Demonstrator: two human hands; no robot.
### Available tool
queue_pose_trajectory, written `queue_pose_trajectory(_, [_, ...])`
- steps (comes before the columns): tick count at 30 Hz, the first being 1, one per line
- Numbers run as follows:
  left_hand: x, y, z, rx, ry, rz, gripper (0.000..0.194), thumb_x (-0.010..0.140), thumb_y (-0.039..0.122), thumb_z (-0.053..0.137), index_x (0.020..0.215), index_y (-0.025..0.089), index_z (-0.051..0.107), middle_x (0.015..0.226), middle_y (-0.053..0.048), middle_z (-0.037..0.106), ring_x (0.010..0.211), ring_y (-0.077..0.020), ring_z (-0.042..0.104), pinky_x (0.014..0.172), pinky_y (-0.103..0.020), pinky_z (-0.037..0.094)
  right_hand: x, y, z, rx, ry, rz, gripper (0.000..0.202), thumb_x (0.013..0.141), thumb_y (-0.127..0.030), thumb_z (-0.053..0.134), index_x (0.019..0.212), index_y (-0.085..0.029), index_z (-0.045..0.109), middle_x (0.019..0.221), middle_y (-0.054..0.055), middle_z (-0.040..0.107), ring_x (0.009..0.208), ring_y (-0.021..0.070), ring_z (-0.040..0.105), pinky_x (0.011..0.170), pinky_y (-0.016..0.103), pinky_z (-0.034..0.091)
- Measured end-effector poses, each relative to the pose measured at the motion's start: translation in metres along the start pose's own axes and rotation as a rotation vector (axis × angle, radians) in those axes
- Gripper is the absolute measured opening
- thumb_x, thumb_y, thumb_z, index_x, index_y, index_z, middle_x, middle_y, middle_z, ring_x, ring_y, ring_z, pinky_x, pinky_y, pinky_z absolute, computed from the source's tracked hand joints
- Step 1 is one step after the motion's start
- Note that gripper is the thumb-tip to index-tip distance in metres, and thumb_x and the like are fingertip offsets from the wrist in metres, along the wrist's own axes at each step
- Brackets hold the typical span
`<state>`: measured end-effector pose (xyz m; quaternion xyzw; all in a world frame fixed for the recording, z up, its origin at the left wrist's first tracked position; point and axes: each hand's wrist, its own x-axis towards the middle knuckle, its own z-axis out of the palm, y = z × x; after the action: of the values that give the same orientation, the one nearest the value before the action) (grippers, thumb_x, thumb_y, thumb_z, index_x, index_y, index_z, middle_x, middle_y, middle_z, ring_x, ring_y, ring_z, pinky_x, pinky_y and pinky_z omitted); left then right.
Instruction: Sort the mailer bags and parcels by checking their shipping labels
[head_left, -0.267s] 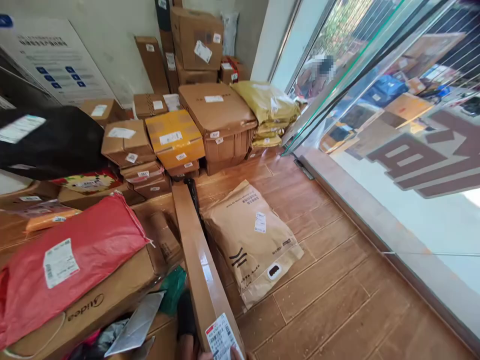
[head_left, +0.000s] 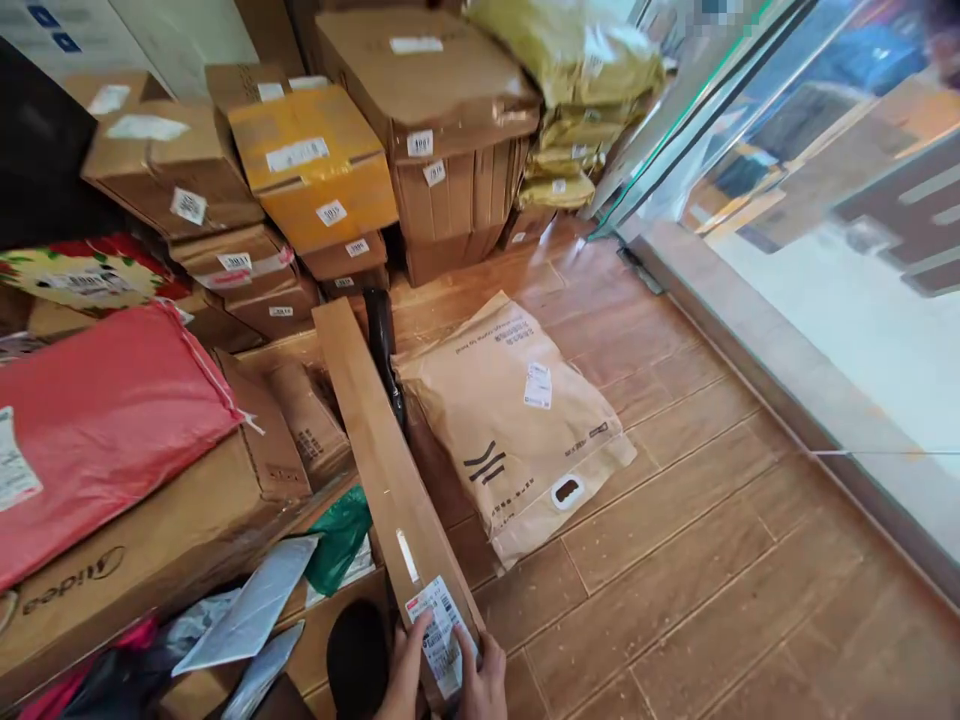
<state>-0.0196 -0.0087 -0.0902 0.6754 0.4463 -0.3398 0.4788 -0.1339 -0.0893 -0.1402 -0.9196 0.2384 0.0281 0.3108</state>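
Both hands grip the near end of a long flat box, fingers on its shipping label.

The left hand and right hand close around that end only; the box runs far away from the fingers, over the wooden floor. Held so, its far end may swing and hit the paper parcel to the right of the fingers, or the red bag and stacked cartons beyond. The smooth cardboard may also slip from the fingers.
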Motion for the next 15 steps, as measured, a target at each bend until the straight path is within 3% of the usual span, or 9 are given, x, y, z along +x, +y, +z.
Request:
queue_pose_trajectory(3, [0.023,-0.010,0.009,0.228,0.168,0.101,0.078,0.064,0.046,0.067,0.125,0.003,0.043,0.114,-0.028,0.056,0.117,-0.0422,0.050,0.098,-0.051,0.042,-0.010,0.011,0.030,0.117,-0.060,-0.013,0.100,0.038,-0.014,0.076,0.132,-0.028,0.044,0.114,0.013,0.052,0.103,0.0400,0.055,0.089,0.055,0.049])
queue_pose_trajectory(6, [0.030,-0.009,0.021,0.529,0.424,0.270,0.111,0.062,0.051,0.072,0.142,-0.001,0.016,0.136,-0.033,0.033,0.128,-0.0465,0.034,0.104,-0.054,0.033,-0.003,0.013,0.033,0.294,-0.139,0.062,0.092,0.050,-0.034,0.077,0.134,-0.018,0.042,0.110,0.015,0.059,0.101,0.0351,0.058,0.089,0.050,0.050])
queue_pose_trajectory(8, [0.031,-0.005,0.033,0.653,0.567,0.290,0.119,0.057,0.050,0.077,0.142,-0.005,0.013,0.135,-0.034,0.033,0.124,-0.0468,0.037,0.103,-0.053,0.034,0.010,0.014,0.027,0.448,-0.181,0.213,0.070,0.063,-0.046,0.069,0.125,-0.016,0.052,0.109,0.015,0.063,0.098,0.0308,0.060,0.088,0.046,0.050])
queue_pose_trajectory(10, [0.031,0.001,0.045,0.662,0.624,0.227,0.122,0.055,0.047,0.079,0.141,-0.007,0.010,0.133,-0.035,0.033,0.120,-0.0477,0.039,0.100,-0.055,0.037,0.025,0.018,0.023,0.627,-0.216,0.395,0.051,0.071,-0.055,0.060,0.104,-0.017,0.065,0.097,0.011,0.068,0.088,0.0259,0.061,0.084,0.041,0.049])
queue_pose_trajectory(13, [0.030,0.010,0.048,0.626,0.630,0.143,0.121,0.055,0.044,0.078,0.144,0.000,0.008,0.129,-0.033,0.036,0.112,-0.0492,0.044,0.089,-0.057,0.043,0.047,0.028,0.030,0.824,-0.266,0.595,0.055,0.073,-0.070,0.049,0.076,-0.017,0.067,0.059,0.002,0.058,0.060,0.0178,0.055,0.061,0.033,0.047])
queue_pose_trajectory(15, [0.028,0.014,0.038,0.626,0.604,0.135,0.120,0.054,0.045,0.078,0.145,0.006,0.011,0.126,-0.030,0.040,0.109,-0.0491,0.046,0.086,-0.057,0.044,0.058,0.035,0.045,0.884,-0.284,0.680,0.055,0.075,-0.069,0.049,0.073,-0.016,0.062,0.049,-0.004,0.048,0.046,0.0121,0.046,0.047,0.027,0.040])
